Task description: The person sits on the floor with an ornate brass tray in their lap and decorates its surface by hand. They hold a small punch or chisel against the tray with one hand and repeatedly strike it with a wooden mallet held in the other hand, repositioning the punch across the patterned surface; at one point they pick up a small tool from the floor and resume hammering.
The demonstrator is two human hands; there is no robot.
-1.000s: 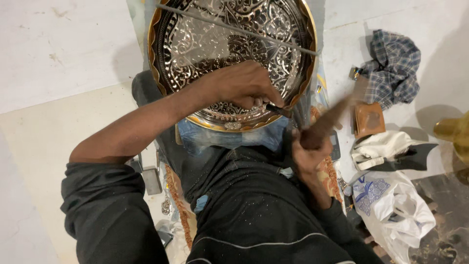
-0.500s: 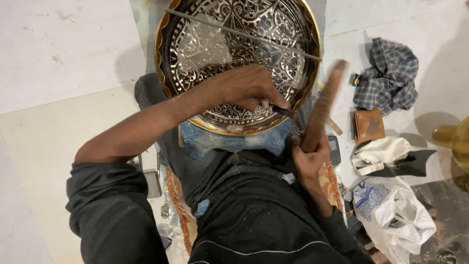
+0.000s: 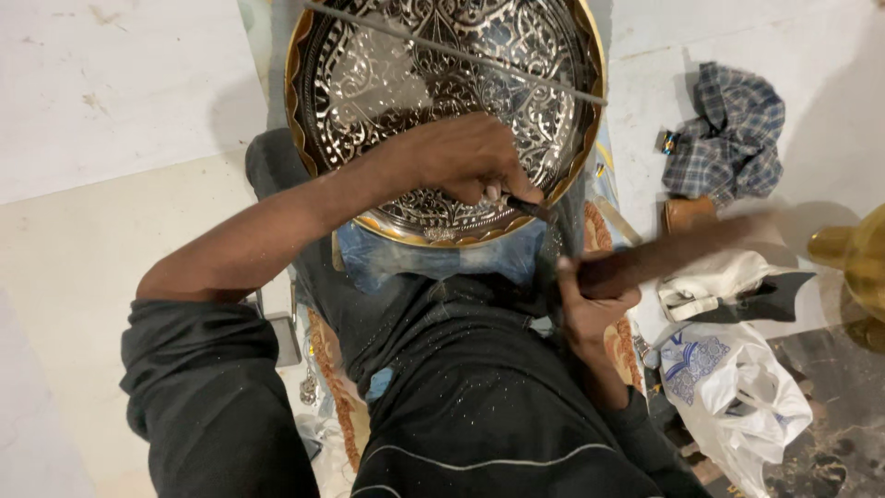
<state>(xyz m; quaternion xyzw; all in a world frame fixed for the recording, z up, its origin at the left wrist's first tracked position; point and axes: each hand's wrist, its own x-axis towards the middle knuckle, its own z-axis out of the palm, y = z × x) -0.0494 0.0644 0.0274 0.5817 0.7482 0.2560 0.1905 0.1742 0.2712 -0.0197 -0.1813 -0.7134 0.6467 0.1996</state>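
A large round engraved metal tray (image 3: 369, 83) with a gold scalloped rim leans against my knees. My left hand (image 3: 470, 161) rests on its lower part and pinches a thin dark chisel (image 3: 527, 207), tip pressed to the tray near the rim. My right hand (image 3: 590, 304) is closed around the handle of a wooden mallet (image 3: 682, 249), which is swung out to the right and blurred. A thin metal rod (image 3: 461, 53) lies across the upper part of the tray.
To the right on the pale floor lie a checked cloth (image 3: 728, 129), a small brown box (image 3: 687, 212), a white cloth (image 3: 728, 277) and a white plastic bag (image 3: 737, 387). A brass object (image 3: 853, 254) stands at the right edge.
The mallet swung from upright beside the tray out to the right and now lies nearly level. My left hand and the chisel stayed at the tray's lower rim.
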